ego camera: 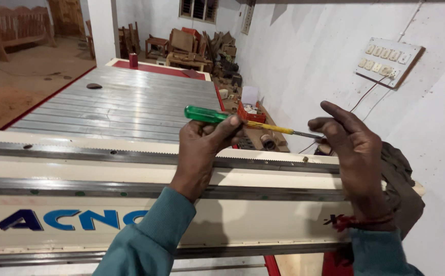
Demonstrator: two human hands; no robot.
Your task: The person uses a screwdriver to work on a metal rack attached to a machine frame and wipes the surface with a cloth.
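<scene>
My left hand [202, 148] grips a screwdriver [263, 125] by its clear green handle, holding it level above the machine's cream gantry beam [105, 174]. The yellow shaft runs to the right. My right hand [353, 153] pinches the metal tip between thumb and forefinger, the other fingers loosely spread. A dark cloth [401, 179] lies on the beam's right end, just behind my right wrist. Both arms wear teal sleeves.
Beyond the beam lies the ribbed metal bed [125, 105] of the machine, with a red can [133, 60] at its far edge. A white wall with a switch panel [388, 61] stands at the right. Wooden furniture and boxes [197, 46] crowd the back.
</scene>
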